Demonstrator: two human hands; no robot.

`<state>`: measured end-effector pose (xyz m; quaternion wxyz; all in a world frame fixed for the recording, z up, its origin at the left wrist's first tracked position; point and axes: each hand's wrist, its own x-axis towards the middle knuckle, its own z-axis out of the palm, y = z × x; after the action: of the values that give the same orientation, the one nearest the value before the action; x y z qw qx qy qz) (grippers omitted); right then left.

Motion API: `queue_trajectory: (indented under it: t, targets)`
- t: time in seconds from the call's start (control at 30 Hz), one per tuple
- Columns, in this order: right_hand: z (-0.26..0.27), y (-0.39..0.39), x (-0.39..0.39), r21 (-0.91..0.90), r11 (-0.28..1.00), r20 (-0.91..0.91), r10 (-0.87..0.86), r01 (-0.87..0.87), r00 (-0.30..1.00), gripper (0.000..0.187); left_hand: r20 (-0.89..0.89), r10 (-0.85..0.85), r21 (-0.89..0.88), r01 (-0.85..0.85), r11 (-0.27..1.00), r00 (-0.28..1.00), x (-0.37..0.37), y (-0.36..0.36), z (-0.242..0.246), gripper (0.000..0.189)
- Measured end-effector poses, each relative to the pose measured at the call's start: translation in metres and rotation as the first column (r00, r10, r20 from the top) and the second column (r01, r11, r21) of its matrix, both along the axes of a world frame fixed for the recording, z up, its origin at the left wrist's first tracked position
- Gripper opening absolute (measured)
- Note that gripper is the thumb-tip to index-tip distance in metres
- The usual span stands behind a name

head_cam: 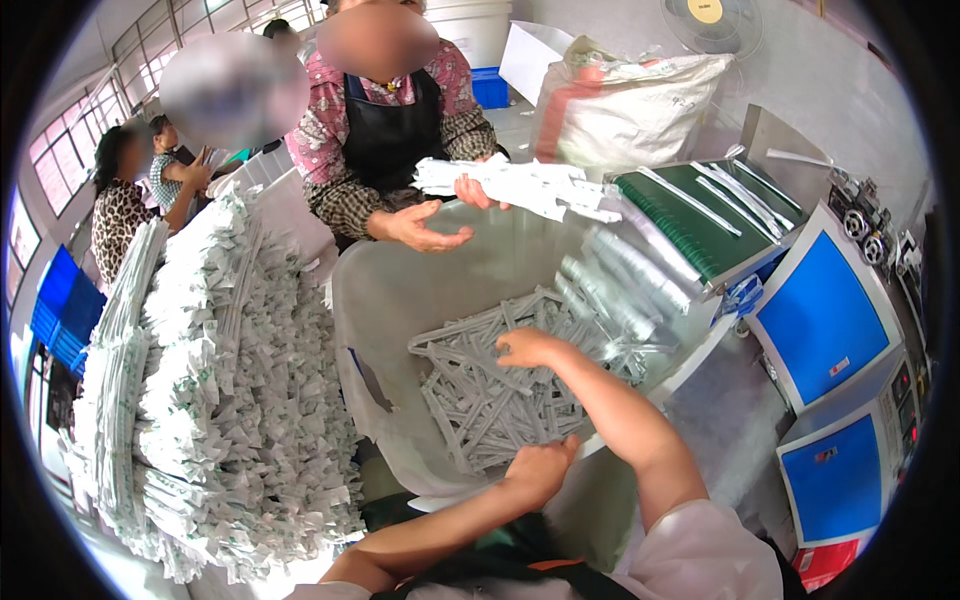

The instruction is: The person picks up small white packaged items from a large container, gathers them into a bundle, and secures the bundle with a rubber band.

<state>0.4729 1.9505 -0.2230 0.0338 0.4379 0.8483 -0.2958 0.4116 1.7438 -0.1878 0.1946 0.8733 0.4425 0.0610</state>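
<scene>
A large grey plastic bin (pixel 367 300) stands before me with many slim wrapped packets (pixel 487 390) heaped loosely on its floor. Over the heap reaches my right hand (pixel 529 349), fingers curled, with no packet plainly in it. My left hand (pixel 541 469) is at the near rim of the bin, fingers curled; whether it grips anything is hidden. Blurred packets (pixel 622 277) are dropping from the end of a green conveyor belt (pixel 667 217) into the bin. Across from me a co-worker holds a bundle of white wrapped packets (pixel 517 184) in one hand, the other hand open.
A tall stack of bundled packets (pixel 240 405) rises left of the bin. A machine with blue panels (pixel 825 319) stands at the right. Behind the conveyor are a white woven sack (pixel 630 112) and a fan (pixel 705 19). Several other people are at the upper left.
</scene>
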Motion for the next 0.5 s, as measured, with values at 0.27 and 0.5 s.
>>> queue_trajectory:
  t: [0.27,0.5]
  targets:
    - [-0.003,0.0,0.003,0.009,0.997,-0.019,0.081,-0.081,0.997,0.043,-0.032,-0.036,-0.035,0.034,0.999,0.999,0.009,0.009,0.001,0.022]
    - [-0.015,-0.004,0.012,0.017,0.994,-0.023,0.107,-0.107,0.994,0.045,0.199,-0.01,-0.091,0.029,0.995,0.98,0.012,0.005,0.003,0.038]
